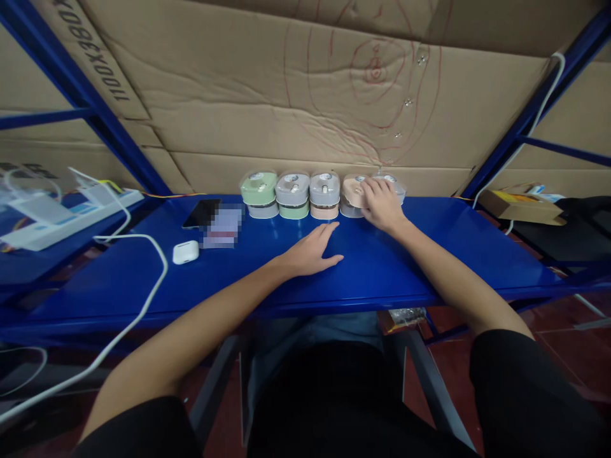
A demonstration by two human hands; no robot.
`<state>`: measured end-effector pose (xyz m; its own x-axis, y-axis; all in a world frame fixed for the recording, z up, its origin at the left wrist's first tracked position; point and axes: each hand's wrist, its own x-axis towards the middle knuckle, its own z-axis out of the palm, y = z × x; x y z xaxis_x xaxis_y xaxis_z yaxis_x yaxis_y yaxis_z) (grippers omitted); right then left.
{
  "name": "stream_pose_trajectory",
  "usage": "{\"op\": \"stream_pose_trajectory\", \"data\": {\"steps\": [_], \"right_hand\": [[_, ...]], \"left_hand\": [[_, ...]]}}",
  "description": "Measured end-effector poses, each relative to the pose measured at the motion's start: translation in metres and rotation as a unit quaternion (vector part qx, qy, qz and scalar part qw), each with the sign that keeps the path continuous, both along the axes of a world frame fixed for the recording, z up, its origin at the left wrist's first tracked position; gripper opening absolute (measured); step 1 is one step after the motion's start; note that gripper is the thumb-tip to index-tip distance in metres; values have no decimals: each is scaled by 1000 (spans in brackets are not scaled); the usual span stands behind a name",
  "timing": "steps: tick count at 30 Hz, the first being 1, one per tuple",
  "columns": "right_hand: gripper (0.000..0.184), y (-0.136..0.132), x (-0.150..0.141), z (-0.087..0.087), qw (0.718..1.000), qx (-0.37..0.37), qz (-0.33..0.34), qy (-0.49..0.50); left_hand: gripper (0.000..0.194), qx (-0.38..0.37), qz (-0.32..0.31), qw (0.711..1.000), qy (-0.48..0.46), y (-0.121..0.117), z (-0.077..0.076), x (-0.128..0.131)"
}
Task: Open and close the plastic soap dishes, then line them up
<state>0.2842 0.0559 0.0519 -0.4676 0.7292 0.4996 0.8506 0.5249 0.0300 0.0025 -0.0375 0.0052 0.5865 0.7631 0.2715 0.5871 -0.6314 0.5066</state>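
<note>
Along the back of the blue table stand small lidded plastic boxes in stacks of two. From the left come a green-topped box [258, 188], a grey-topped box [293, 189], another grey-topped box [325, 188] and a beige-topped box [352, 190]. At the right end is a grey box [399, 186] with a clear lid. My right hand [383, 205] is closed over this end box, its fingers bent over the lid beside the beige-topped one; the thumb's contact is partly hidden. Hovering in front of the middle stacks, my left hand [312, 250] is open and holds nothing.
The blue table [296, 292] has a white earphone case [186, 252], a dark phone [202, 214] and a blurred-out item [223, 227] at left. A white cable [160, 280] crosses the left side. Cardboard [229, 83] walls the back. An open carton [520, 207] sits far right.
</note>
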Motion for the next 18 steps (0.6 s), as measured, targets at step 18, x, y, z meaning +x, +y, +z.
{"op": "stream_pose_trajectory", "data": {"steps": [18], "right_hand": [[110, -87, 26, -36, 937, -191, 273, 103]], "left_hand": [[127, -105, -52, 983, -144, 16, 2, -15]]}}
